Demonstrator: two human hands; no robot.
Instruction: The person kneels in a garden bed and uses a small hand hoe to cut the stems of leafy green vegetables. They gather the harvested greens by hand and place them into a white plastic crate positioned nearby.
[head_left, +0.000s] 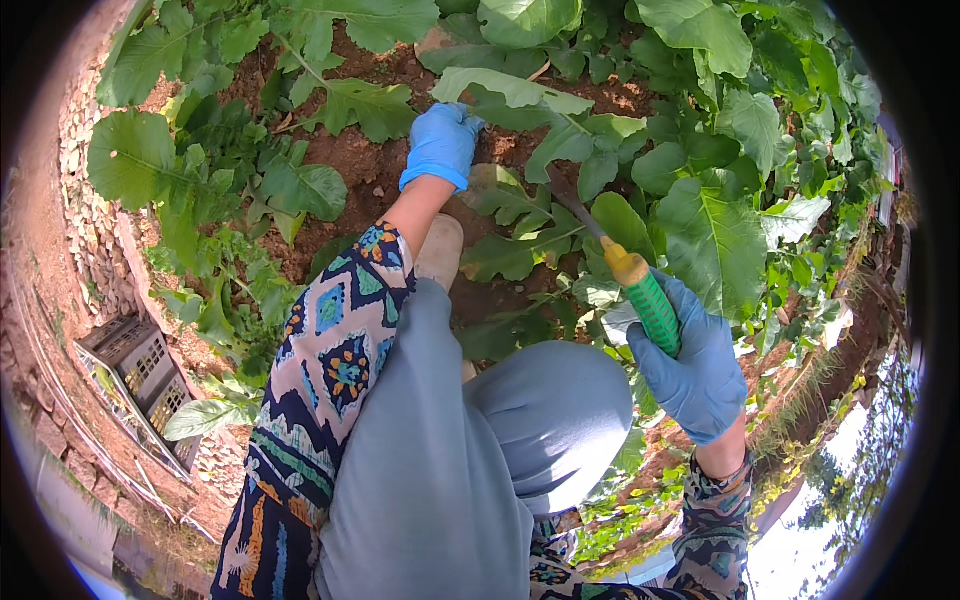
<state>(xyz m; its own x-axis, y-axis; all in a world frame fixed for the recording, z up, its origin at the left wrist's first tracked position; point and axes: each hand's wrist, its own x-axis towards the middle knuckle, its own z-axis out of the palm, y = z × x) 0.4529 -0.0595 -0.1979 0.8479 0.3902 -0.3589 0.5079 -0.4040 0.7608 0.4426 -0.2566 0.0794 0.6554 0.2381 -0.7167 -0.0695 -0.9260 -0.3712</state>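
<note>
Both hands wear blue disposable gloves. My left hand reaches down to the soil at the upper middle, fingers curled beside a lobed green leaf; its fingertips are partly hidden, and I cannot tell whether it holds anything. In my right hand is a hand tool with a green and yellow handle. Its narrow metal shaft points up and left among the leaves, and its far end is partly covered by a leaf, so the kind of tool is not certain.
Leafy plants with broad lobed leaves surround the reddish soil. A shoe rests on the soil just below my left hand. My bent knees, in grey-blue trousers, fill the lower middle. A slotted plastic crate lies at the left beside stones.
</note>
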